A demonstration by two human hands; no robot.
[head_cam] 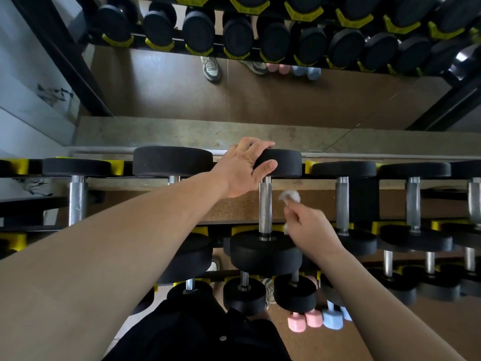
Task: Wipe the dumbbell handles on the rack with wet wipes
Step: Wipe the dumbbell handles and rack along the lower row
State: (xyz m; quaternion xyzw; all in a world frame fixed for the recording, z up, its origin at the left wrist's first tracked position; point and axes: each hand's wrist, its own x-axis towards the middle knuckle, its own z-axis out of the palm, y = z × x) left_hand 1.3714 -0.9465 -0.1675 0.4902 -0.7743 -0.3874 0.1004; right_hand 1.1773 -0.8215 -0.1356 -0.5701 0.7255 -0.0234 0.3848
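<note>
A black dumbbell with a knurled steel handle lies on the top tier of the rack, its near head toward me. My left hand grips its far head from above. My right hand is just right of the handle, pinching a crumpled white wet wipe that sits a little apart from the steel.
More black dumbbells fill the top tier on both sides, in yellow cradles. Lower tiers hold smaller black ones. Small pink and blue dumbbells lie on the floor. A mirror behind reflects the rack.
</note>
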